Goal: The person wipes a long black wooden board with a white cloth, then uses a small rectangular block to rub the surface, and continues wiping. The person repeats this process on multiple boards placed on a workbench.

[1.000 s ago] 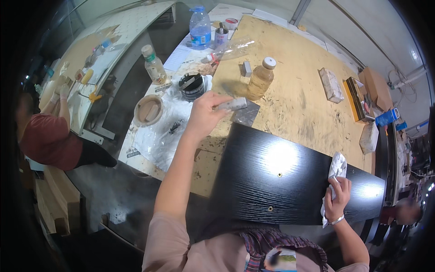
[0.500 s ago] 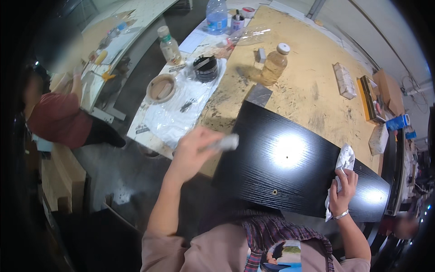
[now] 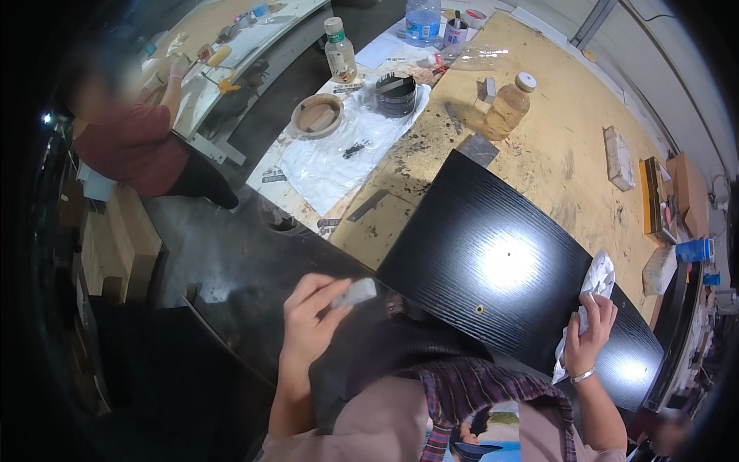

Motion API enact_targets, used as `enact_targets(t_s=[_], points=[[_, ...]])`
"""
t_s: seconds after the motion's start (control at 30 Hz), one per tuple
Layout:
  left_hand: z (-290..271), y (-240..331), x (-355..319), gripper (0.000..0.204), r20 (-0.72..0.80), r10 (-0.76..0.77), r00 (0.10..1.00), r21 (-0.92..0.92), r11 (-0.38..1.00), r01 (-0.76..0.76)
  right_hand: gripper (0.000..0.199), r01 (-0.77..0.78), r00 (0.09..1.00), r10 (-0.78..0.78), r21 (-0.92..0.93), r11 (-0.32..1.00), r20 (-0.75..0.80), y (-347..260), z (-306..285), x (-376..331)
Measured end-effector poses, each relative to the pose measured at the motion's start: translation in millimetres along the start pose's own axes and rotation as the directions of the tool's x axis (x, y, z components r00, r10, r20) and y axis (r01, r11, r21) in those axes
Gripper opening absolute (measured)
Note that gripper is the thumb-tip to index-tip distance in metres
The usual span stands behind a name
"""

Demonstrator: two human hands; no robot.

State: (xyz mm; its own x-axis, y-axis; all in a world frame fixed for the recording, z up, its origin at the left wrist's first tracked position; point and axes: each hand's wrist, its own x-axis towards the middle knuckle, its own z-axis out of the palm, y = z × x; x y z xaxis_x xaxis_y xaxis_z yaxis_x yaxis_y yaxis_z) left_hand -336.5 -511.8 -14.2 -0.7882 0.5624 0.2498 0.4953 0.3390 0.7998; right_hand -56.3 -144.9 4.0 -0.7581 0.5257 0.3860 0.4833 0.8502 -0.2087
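A black wood-grain panel lies slantwise on the yellowish worktable, its near edge jutting toward me, with a bright glare and small holes in its face. Off the panel's left corner, my left hand pinches a small light-grey block, clear of the panel. My right hand is closed on a crumpled white cloth or paper against the right part of the panel. Its fingers partly hide the cloth.
Beyond the panel stand a bottle of amber liquid and a grey block. To the left are a black tub, a round tan dish and a capped bottle. A co-worker stands at another bench, far left.
My left hand has drawn back and down from the panel's left edge, still holding the grey block. The right hand stays on the cloth. The whole view has shifted somewhat.
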Motion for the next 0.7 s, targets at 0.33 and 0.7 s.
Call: enact_targets(t_s=[0.33,0.7], points=[[36,16,-16,0.039,-0.242,0.007,0.970,0.043,0.999,0.004,0.036,0.028,1.000,-0.029,0.042,0.999,0.010,3,-1,2],[102,49,-43,0.042,-0.208,0.115,0.971,-0.023,0.992,-0.123,0.037,0.100,0.995,-0.102,0.081,0.992,0.012,0,0,5]])
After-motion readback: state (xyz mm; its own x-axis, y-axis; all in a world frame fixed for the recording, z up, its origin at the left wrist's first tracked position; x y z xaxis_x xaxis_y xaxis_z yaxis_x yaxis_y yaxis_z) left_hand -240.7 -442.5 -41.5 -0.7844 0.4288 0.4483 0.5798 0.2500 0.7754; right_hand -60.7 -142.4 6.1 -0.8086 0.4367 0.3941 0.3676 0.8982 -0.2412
